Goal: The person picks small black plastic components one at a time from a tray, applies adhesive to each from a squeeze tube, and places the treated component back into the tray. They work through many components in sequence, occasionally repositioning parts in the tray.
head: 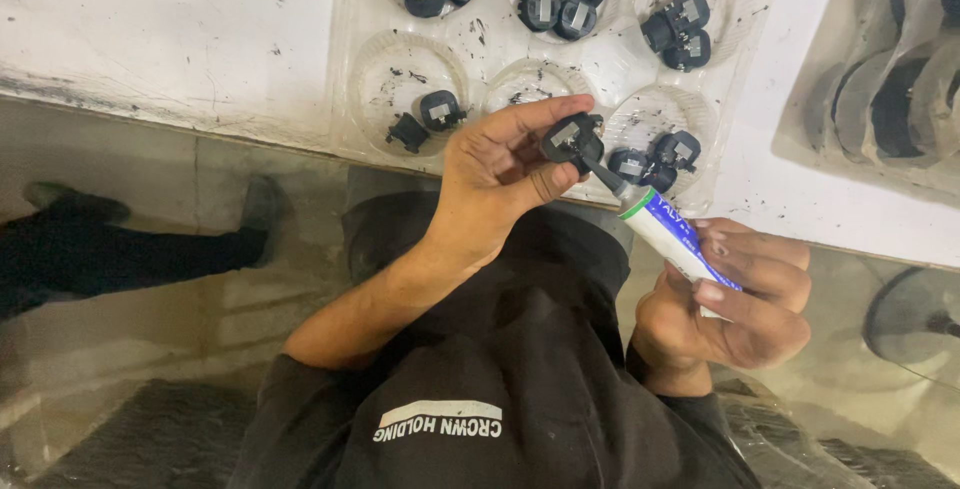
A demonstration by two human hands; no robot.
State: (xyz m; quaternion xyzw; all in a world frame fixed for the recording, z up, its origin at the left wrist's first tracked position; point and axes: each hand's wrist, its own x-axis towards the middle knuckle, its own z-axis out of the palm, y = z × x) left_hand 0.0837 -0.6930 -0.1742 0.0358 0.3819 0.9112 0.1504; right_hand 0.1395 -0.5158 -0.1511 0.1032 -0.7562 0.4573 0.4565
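Black plastic part (572, 139) sits pinched in the left hand (495, 184) over the tray (350, 99); right hand (740, 304) clenches the glue tube (675, 234). Oversqueezing could smear adhesive onto fingers.

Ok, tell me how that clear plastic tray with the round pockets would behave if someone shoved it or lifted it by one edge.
The clear tray looks like thin formed plastic, so it would probably flex and sag if lifted by one edge. It overhangs the white table edge slightly, so a push toward the person might tip it off. The small black parts sit loose in shallow pockets and could likely spill.
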